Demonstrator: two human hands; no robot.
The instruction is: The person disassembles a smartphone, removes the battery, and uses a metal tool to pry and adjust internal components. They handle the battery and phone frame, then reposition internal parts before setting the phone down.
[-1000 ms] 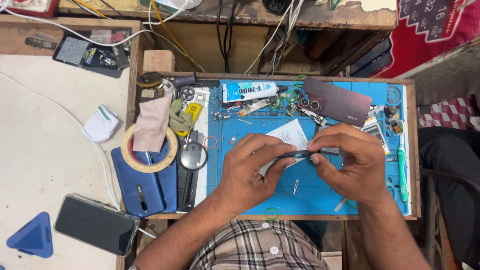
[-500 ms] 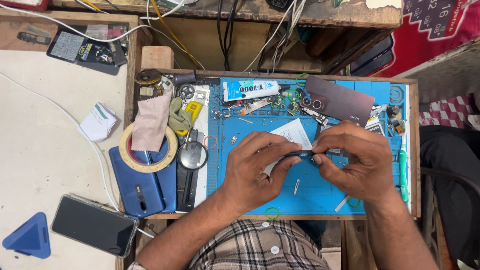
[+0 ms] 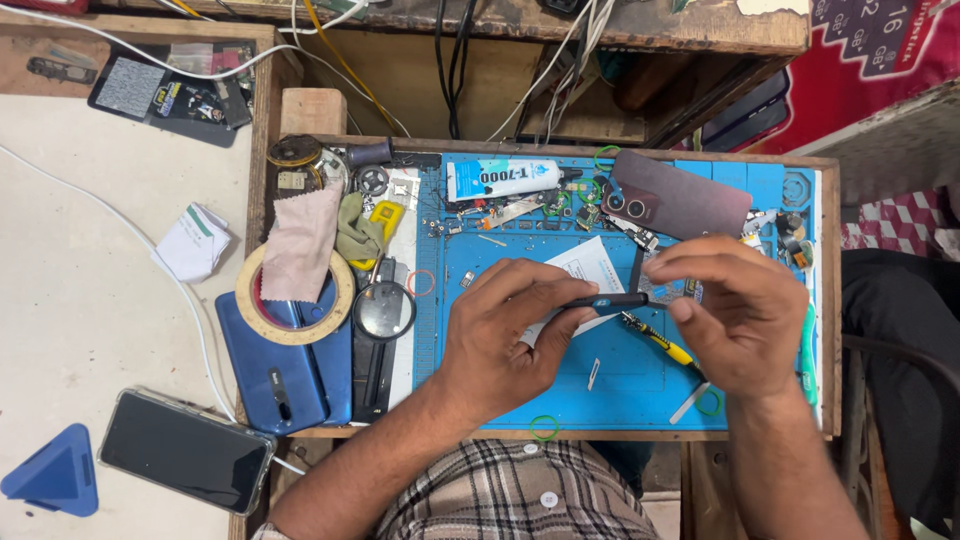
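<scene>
- Broadly, a white table [image 3: 90, 330] fills the left side, with a wooden tray [image 3: 828, 300] set just beside it on the right.
- A blue mat [image 3: 520, 230] covers most of the tray floor and carries small parts, screws and green rings.
- A blue phone [image 3: 290, 375] lies face down at the tray's left edge, with a tape roll [image 3: 262, 318] and a pink cloth [image 3: 300, 240] resting on it.
- A dark phone [image 3: 185, 452] lies on the table near the bottom left, beside a blue pick [image 3: 55, 470].
- A maroon back cover [image 3: 680, 198] lies at the top right of the mat, camera holes facing up.
- The left hand [image 3: 505, 335] hovers over the mat's middle, fingers closed around a black tool [image 3: 605, 300] held level.
- The right hand [image 3: 735, 310] sits just beside the tool's tip, fingers curled narrow; whether it pinches anything I cannot tell.
- White paper [image 3: 590, 265] lies on the mat, partly hidden under both hands.
- A glue tube [image 3: 505, 178] lies along the mat's top edge.
- A magnifier [image 3: 385, 312] rests at the mat's left border.
- A yellow screwdriver [image 3: 660, 342] lies on the mat below the tool, near the right hand.
</scene>
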